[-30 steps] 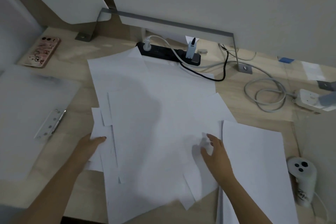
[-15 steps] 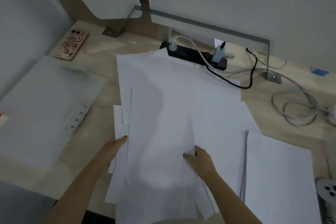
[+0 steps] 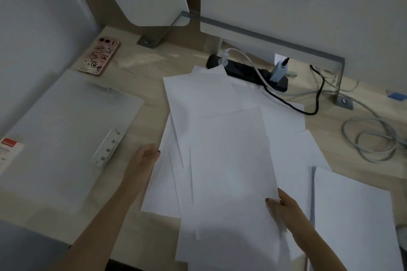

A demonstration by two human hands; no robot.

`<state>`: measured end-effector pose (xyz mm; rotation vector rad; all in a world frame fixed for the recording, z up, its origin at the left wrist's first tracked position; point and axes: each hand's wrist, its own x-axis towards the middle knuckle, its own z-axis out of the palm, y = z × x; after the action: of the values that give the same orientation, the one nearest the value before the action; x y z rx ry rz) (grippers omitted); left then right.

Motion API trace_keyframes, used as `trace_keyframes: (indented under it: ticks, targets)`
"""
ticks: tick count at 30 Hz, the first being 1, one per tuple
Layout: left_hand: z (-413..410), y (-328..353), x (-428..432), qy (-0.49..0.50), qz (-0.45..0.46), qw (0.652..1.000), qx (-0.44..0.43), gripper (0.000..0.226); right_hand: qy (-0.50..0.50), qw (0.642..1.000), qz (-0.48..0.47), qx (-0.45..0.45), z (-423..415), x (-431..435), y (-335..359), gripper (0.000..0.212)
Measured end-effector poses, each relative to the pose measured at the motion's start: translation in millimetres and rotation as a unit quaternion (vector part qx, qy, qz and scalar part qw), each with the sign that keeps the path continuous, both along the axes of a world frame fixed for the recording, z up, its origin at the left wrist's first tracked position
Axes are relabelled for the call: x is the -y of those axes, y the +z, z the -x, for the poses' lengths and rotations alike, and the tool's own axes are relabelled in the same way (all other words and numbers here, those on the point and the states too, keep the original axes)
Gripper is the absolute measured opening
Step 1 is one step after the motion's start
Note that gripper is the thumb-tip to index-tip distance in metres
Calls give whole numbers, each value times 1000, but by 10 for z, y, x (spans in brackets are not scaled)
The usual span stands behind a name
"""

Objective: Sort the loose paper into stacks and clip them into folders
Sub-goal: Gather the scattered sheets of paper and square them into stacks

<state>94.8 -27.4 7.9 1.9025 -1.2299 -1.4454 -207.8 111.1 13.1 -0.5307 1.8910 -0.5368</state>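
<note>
- The loose paper point(image 3: 229, 160) lies in a skewed, overlapping heap in the middle of the desk point(image 3: 149, 86). Its sheets are fanned at different angles and some corners stick out.
- The hands are well apart, one on each side of the heap. The left hand point(image 3: 144, 160) grips its left edge, and the right hand point(image 3: 284, 204) pinches its lower right edge with the thumb on top.
- Judged by look, the sheets are light, thin and floppy, and they slide easily over one another. A grip on both long edges and a tap to square them up should work better than lifting by one corner, which would let them sag and spill.
- An open folder point(image 3: 66, 138) lies flat to the left of the heap, with its metal clip point(image 3: 108, 147) on the side toward the paper.
- A squared stack point(image 3: 356, 215) sits just right of the heap.
- A power strip point(image 3: 246, 70) touches the far edge of the heap, and a black cable point(image 3: 317, 99) crosses a far sheet. That sheet could snag if it is pulled.
- A coiled grey cable point(image 3: 374, 145) lies to the far right of the heap, and a phone point(image 3: 99, 57) to the far left.
</note>
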Motion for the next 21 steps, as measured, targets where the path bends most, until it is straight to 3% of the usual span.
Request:
trace_keyframes:
  ticks: [3, 7, 10, 11, 14, 17, 21]
  targets:
    - [165, 30, 326, 1, 56, 998, 10, 30, -15, 1000, -18, 16, 23, -54, -24, 29]
    - [447, -132, 760, 28, -71, 992, -98, 45, -26, 999, -21, 19, -44, -84, -48, 28]
    - [589, -251, 895, 23, -111, 986, -123, 7, -45, 998, -19, 25, -117, -101, -92, 28]
    - [614, -262, 902, 3, -108, 987, -115, 4, -46, 998, -22, 22, -130, -105, -116, 27]
    - [638, -322, 916, -69, -7, 997, -18, 23, -53, 998, -34, 18, -158, -120, -139, 24]
    - [577, -141, 969, -50, 127, 988, 76, 32, -64, 997, -34, 10, -184, -144, -129, 25]
    - [345, 423, 1139, -10, 269, 963, 24, 12, -94, 995, -17, -18, -239, -163, -86, 27]
